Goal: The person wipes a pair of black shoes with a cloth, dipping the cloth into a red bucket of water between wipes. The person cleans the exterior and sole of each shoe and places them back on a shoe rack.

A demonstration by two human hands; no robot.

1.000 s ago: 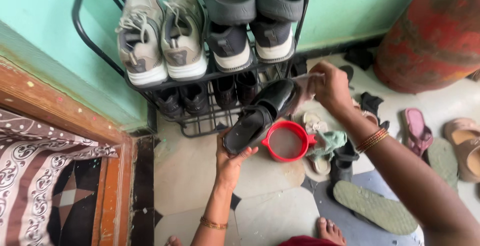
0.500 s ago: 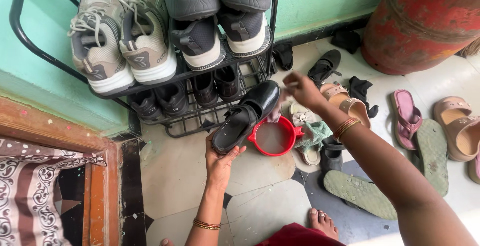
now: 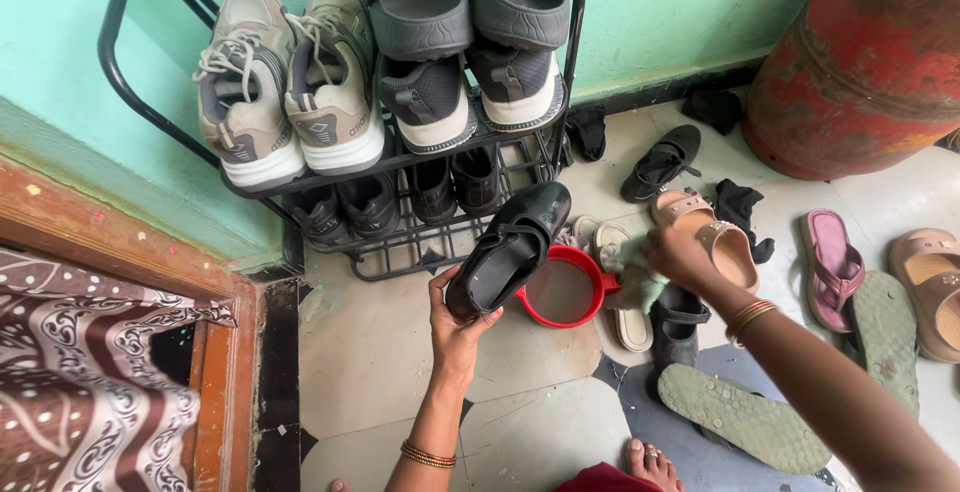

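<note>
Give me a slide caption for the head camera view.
Left hand holds a black shoe over a red bowl; right hand touches a cloth.

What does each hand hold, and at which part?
The left hand holds a black shoe by its heel end. The right hand touches a green cloth; its grip is unclear.

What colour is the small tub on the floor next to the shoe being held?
Red. The tub shows best in the head view, just right of the black shoe.

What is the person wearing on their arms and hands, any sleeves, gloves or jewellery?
No gloves and no sleeves show: both forearms are uncovered. The left hand has thin gold-coloured bangles on its wrist. The right hand has a similar stack of gold and reddish bangles. No rings are visible on the fingers.
</note>
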